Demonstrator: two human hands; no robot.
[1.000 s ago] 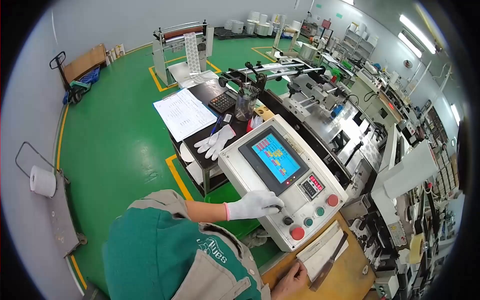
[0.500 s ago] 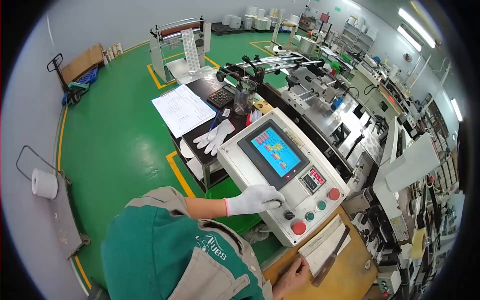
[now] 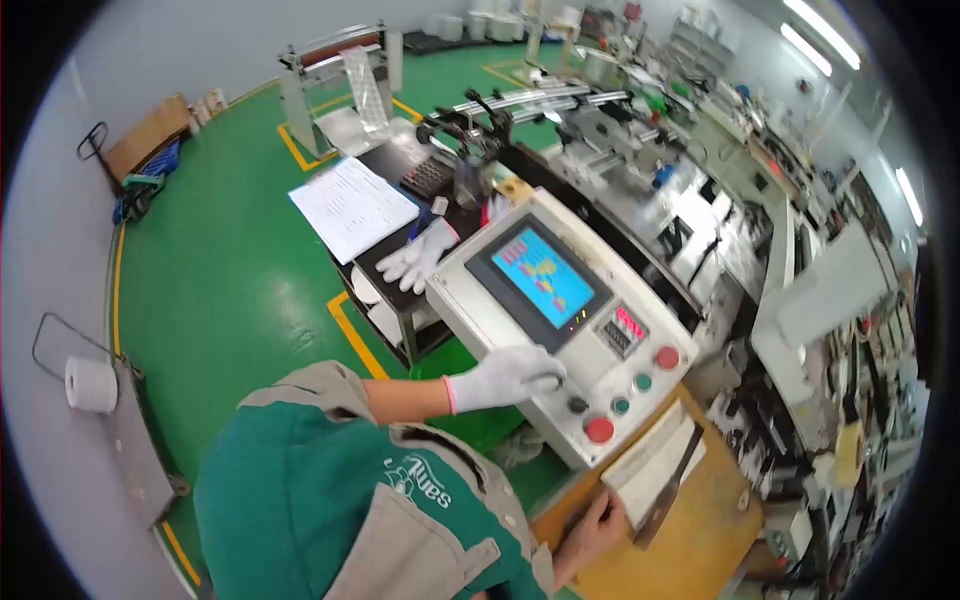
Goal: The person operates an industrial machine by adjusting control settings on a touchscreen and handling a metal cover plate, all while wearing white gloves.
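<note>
Green floor (image 3: pixel 260 290) is spreading around my workplace, with yellow lines (image 3: pixel 357 337) marking it. My left hand (image 3: pixel 505 378), in a white glove, is resting palm down on the near edge of the control panel (image 3: pixel 470 305) in front of me, wrist almost straight, its bent fingers holding a dark knob (image 3: pixel 561 383). My bare right hand (image 3: pixel 598 527) is lying low on the tan tabletop (image 3: pixel 690 545), fingers loosely bent beside the corner of a pale pad (image 3: pixel 640 470); whether it is pinching that corner, I cannot tell. One long dark tool (image 3: pixel 672 485) is lying aslant over the pad. Just beside my gloved fingers, one second knob (image 3: pixel 578 405) is standing near two red buttons (image 3: pixel 599 430), two green buttons (image 3: pixel 642 382) and one lit screen (image 3: pixel 545 275). Beyond the panel, a black cart (image 3: pixel 388 160) is carrying one clipboard (image 3: pixel 355 208), one loose white glove (image 3: pixel 418 255), one calculator (image 3: pixel 428 177) and one jar (image 3: pixel 470 185). Far left, one white roll (image 3: pixel 90 385) is standing on a trolley (image 3: pixel 145 440). Three ceiling lights (image 3: pixel 822 30) are glowing at upper right.
</note>
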